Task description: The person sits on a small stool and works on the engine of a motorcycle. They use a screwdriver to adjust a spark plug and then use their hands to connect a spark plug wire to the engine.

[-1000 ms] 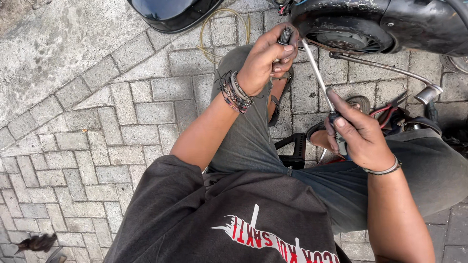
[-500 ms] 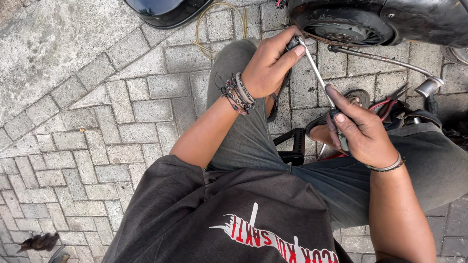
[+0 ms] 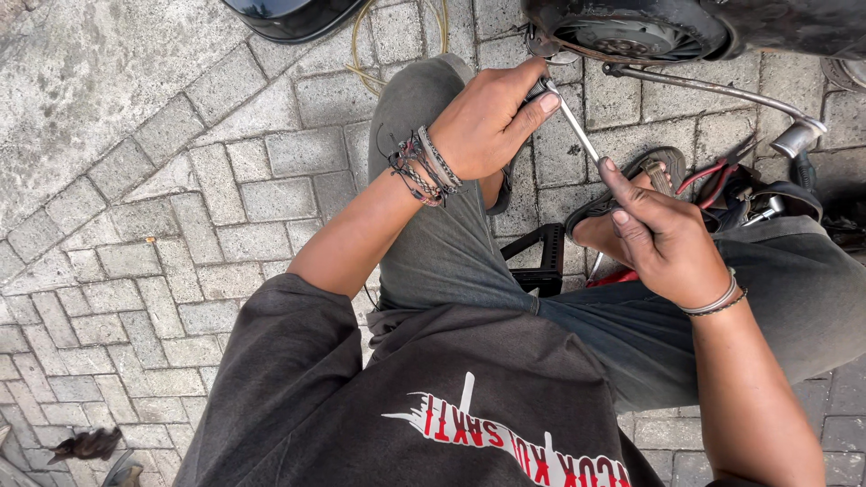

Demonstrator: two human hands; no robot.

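The left hand [image 3: 487,122] is gripping the dark handle end of a thin metal rod [image 3: 577,133], fingers curled tight around it — just below the motorcycle engine [image 3: 631,32]. The right hand [image 3: 663,239] is pinching the rod's lower end between thumb and forefinger, farther below the engine, above a sandal [image 3: 631,180] on the paving.

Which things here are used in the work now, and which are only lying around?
In use:
- left hand, gripping the upper end of the metal rod
- right hand, fingers on its lower end
- thin metal rod

Lying about:
- red-handled pliers on the paving
- yellow hose
- black stool under the person
- sandal
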